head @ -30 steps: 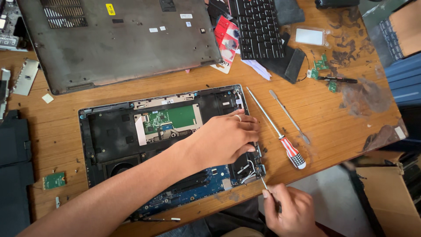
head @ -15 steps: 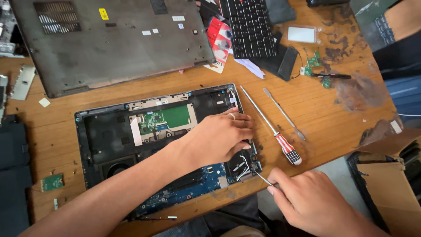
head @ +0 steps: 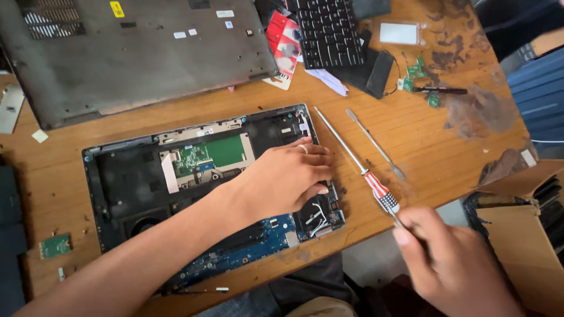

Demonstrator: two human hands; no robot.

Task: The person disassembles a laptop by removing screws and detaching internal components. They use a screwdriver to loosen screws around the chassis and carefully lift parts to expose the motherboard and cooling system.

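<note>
Pressing open laptop chassis (head: 147,194) under flat left hand (head: 288,176); right hand (head: 452,264) gripping thin tool (head: 398,218) beside it.

Opened laptop (head: 147,194) lies on table (head: 411,135); 2 screwdrivers (head: 364,164) probably just right.

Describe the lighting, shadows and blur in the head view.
Head view: soft, even light across the wooden table; faint shadow under the left hand on the opened laptop; right hand softly blurred near the lower edge; screwdriver sharp.
</note>
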